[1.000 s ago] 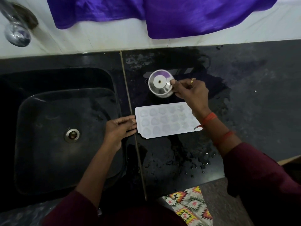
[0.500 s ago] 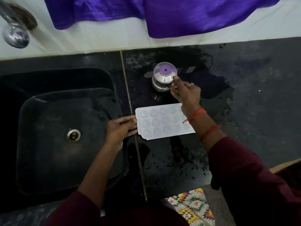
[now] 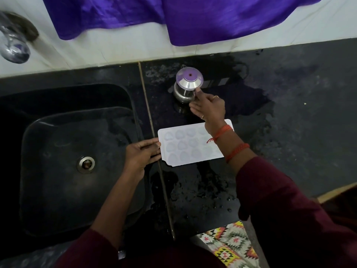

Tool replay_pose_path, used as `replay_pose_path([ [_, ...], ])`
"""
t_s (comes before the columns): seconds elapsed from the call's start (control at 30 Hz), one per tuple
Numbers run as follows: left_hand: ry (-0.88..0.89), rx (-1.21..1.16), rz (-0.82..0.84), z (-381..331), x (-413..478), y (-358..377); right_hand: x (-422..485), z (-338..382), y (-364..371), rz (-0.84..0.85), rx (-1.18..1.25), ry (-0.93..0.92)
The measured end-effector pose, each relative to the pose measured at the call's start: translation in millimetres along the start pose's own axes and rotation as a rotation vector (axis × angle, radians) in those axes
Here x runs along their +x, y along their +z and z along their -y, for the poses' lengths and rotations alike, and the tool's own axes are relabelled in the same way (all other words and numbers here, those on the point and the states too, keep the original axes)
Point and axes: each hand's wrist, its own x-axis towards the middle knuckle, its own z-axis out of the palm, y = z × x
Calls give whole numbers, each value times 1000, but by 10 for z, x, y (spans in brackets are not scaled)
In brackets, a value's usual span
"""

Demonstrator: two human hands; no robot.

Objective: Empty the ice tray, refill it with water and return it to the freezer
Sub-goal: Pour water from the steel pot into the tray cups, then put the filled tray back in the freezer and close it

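Refilling, most likely, and near its close: ice tray point(image 3: 183, 149) flat on the dark, wet surface point(image 3: 289, 113) at the centre of view, steel jug point(image 3: 186, 88) upright with its lid on at 12 o'clock from the tray, apart from it.

Left hand point(image 3: 141, 153) at the tray's 9 o'clock end, fingers straight, tips against the short edge, steadying rather than gripping. Any finger under the rim or not: cannot tell. Right hand point(image 3: 209, 107) stretched across the tray's 1 o'clock corner to the jug, thumb tip on the lid's rim, fingers nearly straight beside the jug's body at its 5 o'clock side, not wrapped round it.

Next, by judgement: take the tray by both short ends, lift it level, carry it slowly to the freezer, none in view. Shallow cells, so any tilt likely to spill. Wet underside likely to drip and slide in the fingers.

Tray itself: white, thin, rectangular, rounded corners, a notch at its 7 o'clock corner. Three rows of rounded, heart-like cells with a pale bluish sheen. Filled with water or empty: cannot tell for sure. No ice visible. Its 3 o'clock end hidden under the right forearm.

Sink point(image 3: 58, 132) at 9 o'clock from the tray, droplets and puddles on the surface at 6 o'clock.
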Motion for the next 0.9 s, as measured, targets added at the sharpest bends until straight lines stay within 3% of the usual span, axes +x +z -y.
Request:
replay_pose_path([
  [0.2,11,28,-17,-1,-10,36,-157,20,-502,-44,-329,-257],
  [0.33,21,44,-16,6,-32,60,-247,-7,-976,-212,-616,-364],
  [0.57,7,77,-39,25,-33,84,-360,-250,-1439,-335,-818,-289],
  [0.9,36,94,-99,86,-43,139,-272,-375,-1550,-209,-784,-203],
])
